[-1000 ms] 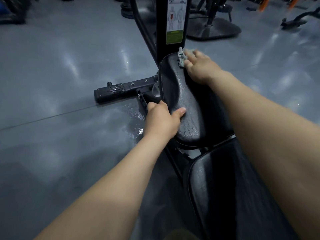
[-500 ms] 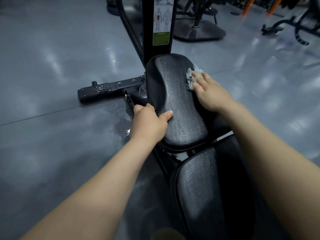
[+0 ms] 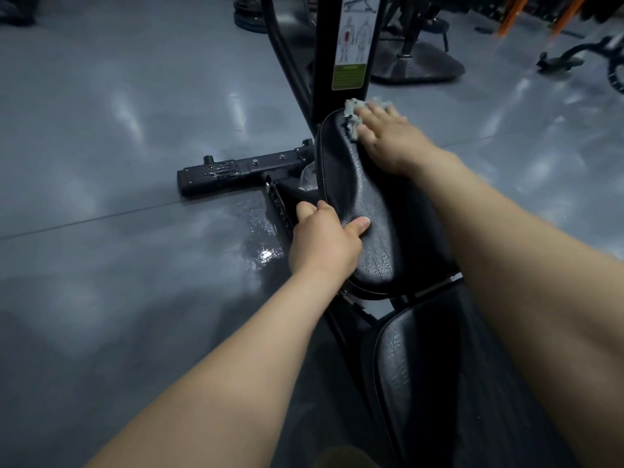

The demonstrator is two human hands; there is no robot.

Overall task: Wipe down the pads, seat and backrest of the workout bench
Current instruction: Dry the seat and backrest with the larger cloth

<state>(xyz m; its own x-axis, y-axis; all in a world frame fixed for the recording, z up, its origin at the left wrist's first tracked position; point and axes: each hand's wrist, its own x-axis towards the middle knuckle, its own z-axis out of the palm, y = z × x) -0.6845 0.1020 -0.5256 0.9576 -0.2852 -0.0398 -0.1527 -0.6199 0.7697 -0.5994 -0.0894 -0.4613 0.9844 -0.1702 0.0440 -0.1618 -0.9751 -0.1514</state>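
Here, the black seat pad (image 3: 371, 197) is seen running away from the camera, its far end met by an upright post (image 3: 326, 79). The pad's left edge is gripped by the left hand (image 3: 324, 244): the thumb is laid on top and the fingers are curled under the rim. A crumpled pale cloth (image 3: 351, 121) is pressed onto the far end of the pad by the right hand (image 3: 388, 140), whose fingers are spread flat over it and slightly blurred. The backrest (image 3: 439, 383) is found nearer the camera, just beside the seat pad, with a narrow gap between them. An instruction label (image 3: 353, 45) is fixed to the post. A wet patch (image 3: 263, 246) is seen on the grey floor (image 3: 101, 130) left of the seat pad, near a black foot bar (image 3: 236, 172).
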